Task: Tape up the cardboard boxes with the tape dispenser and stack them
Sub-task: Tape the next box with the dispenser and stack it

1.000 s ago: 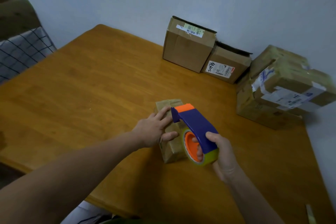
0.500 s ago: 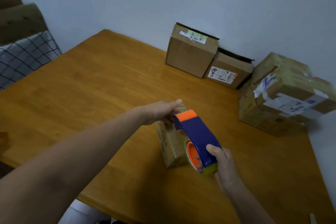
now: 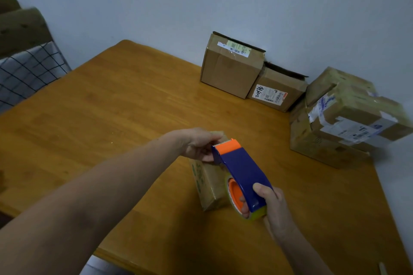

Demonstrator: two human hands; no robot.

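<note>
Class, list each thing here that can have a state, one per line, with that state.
small box: lying under the tape dispenser
tape dispenser: gripped, nose at the small box's far end
right hand: grips the tape dispenser
left hand: curled at dispenser's nose; hold unclear
tall box: top flap ajar
labelled box: top flap ajar
right-side boxes: taped, stacked

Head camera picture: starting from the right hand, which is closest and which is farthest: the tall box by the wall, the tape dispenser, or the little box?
1. Tape dispenser: gripped in the right hand.
2. Little box: just left of it.
3. Tall box: far back by the wall.
</note>
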